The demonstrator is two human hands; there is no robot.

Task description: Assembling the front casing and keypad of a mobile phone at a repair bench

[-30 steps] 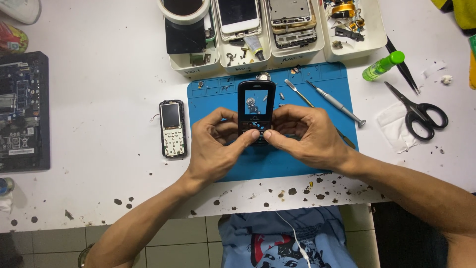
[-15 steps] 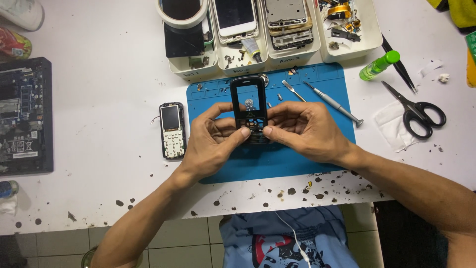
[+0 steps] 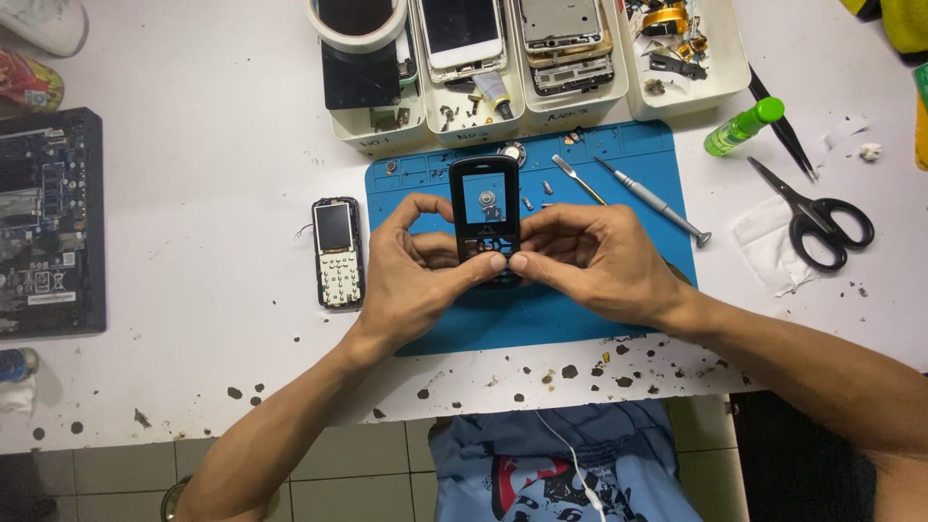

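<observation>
Both hands hold a black keypad phone front cover point(image 3: 484, 201) above a blue work mat point(image 3: 580, 309). My left hand point(image 3: 411, 266) grips its lower left side, thumb tip at the bottom edge. My right hand point(image 3: 594, 259) grips the lower right, thumb meeting the left thumb. The cover's window is an open hole through which the mat shows. An opened phone body point(image 3: 336, 253) with a screen and white keypad lies on the white table left of the mat.
Metal tools point(image 3: 650, 200) and small screws lie on the mat's far part. White trays point(image 3: 541, 58) with phones and parts stand behind. Scissors point(image 3: 817, 217), tweezers point(image 3: 781, 129) and a green bottle point(image 3: 739, 126) are right. A circuit board point(image 3: 43, 222) lies far left.
The view has shifted slightly. Both hands keep hold of the cover, thumbs pressing closer together at its lower edge.
</observation>
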